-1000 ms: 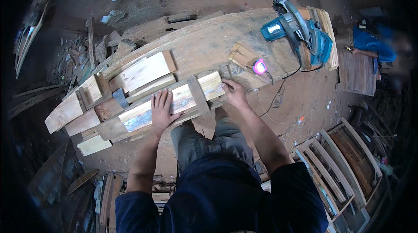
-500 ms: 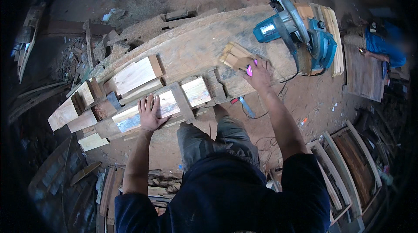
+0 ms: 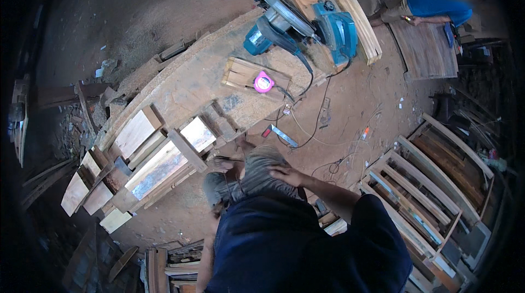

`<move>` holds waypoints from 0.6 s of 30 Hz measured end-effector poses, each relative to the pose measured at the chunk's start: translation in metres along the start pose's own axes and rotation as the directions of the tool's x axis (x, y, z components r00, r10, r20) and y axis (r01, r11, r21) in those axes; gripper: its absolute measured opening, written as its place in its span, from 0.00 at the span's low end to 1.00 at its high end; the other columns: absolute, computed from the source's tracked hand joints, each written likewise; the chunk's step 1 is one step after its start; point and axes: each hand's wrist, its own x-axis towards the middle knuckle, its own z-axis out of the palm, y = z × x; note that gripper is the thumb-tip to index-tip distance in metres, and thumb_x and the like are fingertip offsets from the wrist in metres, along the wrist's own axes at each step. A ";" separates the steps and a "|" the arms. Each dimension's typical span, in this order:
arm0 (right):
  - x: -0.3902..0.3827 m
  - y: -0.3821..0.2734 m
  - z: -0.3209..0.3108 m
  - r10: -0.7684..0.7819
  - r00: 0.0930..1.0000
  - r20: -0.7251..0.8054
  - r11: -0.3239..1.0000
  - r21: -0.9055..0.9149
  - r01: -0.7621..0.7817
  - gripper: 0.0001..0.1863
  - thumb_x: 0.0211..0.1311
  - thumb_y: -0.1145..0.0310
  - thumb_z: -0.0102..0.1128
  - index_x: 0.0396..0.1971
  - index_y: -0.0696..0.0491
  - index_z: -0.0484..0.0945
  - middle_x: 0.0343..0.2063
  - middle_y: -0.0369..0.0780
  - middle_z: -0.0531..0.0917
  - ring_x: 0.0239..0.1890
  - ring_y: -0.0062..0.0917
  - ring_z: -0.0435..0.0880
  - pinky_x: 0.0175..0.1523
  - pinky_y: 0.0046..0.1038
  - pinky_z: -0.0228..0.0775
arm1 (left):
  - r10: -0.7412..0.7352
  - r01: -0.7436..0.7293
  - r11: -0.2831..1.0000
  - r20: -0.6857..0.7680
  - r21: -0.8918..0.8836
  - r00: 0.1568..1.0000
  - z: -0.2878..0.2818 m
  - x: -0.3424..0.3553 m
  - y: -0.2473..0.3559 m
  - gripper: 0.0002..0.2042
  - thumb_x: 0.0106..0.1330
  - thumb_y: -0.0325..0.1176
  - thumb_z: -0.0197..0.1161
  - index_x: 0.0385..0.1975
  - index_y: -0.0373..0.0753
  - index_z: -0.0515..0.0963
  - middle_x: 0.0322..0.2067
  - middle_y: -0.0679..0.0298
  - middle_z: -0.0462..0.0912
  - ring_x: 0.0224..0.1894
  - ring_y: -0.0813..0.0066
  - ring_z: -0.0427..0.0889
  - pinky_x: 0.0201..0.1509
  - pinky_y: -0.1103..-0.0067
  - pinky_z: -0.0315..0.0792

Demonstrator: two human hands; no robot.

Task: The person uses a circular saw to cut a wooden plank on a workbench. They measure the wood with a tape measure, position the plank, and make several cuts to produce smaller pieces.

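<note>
My right hand (image 3: 286, 175) hangs over my right thigh, fingers stretched out and holding nothing. My left arm (image 3: 206, 260) is lowered along my left side; its hand is mostly hidden and dark against my trousers. In front of me, a pink tape measure (image 3: 263, 82) lies on short joined boards (image 3: 236, 72) on the workbench (image 3: 180, 82). To the left, a long pale board (image 3: 158, 171) lies along the bench's near edge, with a narrow wooden strip (image 3: 187, 151) across it.
A blue circular saw (image 3: 273, 27) and a blue electric planer (image 3: 336, 33) stand at the bench's right end, their cords trailing down. A try square (image 3: 281, 135) lies on the floor. Wooden frames (image 3: 432, 183) stand at right. A co-worker (image 3: 437, 8) sits at far right.
Both hands have left the bench and dropped to my body; my right hand came off the tape measure. The view has turned, shifting the bench and tools leftward. The strip stays across the board.
</note>
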 end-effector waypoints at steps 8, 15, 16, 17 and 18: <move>-0.078 0.137 0.013 0.666 0.745 -0.043 0.472 -0.749 -0.465 0.32 0.72 0.47 0.53 0.67 0.53 0.71 0.62 0.49 0.78 0.64 0.42 0.76 0.69 0.44 0.65 | 0.115 -0.067 0.985 -0.323 0.158 0.940 -0.139 0.031 -0.041 0.13 0.74 0.38 0.64 0.33 0.34 0.84 0.28 0.64 0.86 0.32 0.75 0.82 0.43 0.77 0.75; -0.031 0.360 0.112 0.158 0.757 -0.633 0.973 -0.031 -0.229 0.23 0.75 0.54 0.51 0.62 0.52 0.74 0.60 0.48 0.78 0.62 0.44 0.76 0.72 0.46 0.60 | -0.088 -0.064 0.963 -0.531 -0.260 0.843 -0.120 0.024 -0.131 0.23 0.76 0.53 0.57 0.36 0.35 0.81 0.27 0.66 0.83 0.29 0.79 0.78 0.33 0.78 0.69; -0.051 0.392 0.022 -0.018 0.627 -0.779 0.984 -0.125 -0.127 0.22 0.75 0.55 0.50 0.61 0.52 0.75 0.60 0.48 0.78 0.62 0.44 0.76 0.72 0.46 0.59 | -0.112 -0.019 0.932 -0.336 -0.362 0.935 -0.077 0.065 -0.164 0.22 0.75 0.54 0.58 0.40 0.37 0.80 0.29 0.66 0.84 0.30 0.78 0.80 0.31 0.78 0.69; -0.002 0.337 0.037 -0.172 0.809 -0.562 0.918 -0.389 -0.075 0.19 0.75 0.56 0.51 0.57 0.52 0.77 0.55 0.46 0.82 0.58 0.43 0.79 0.66 0.46 0.65 | -0.190 0.096 0.955 -0.330 -0.282 0.924 -0.122 0.014 -0.187 0.22 0.74 0.55 0.59 0.44 0.38 0.80 0.32 0.65 0.84 0.31 0.76 0.81 0.30 0.78 0.68; 0.006 0.288 0.030 -0.321 0.889 -0.328 0.777 -0.628 0.049 0.17 0.75 0.57 0.51 0.53 0.51 0.79 0.49 0.45 0.85 0.54 0.41 0.82 0.60 0.45 0.72 | -0.280 0.167 0.941 -0.401 -0.294 0.872 -0.133 -0.022 -0.206 0.22 0.73 0.56 0.60 0.46 0.40 0.79 0.34 0.64 0.85 0.31 0.75 0.81 0.29 0.78 0.68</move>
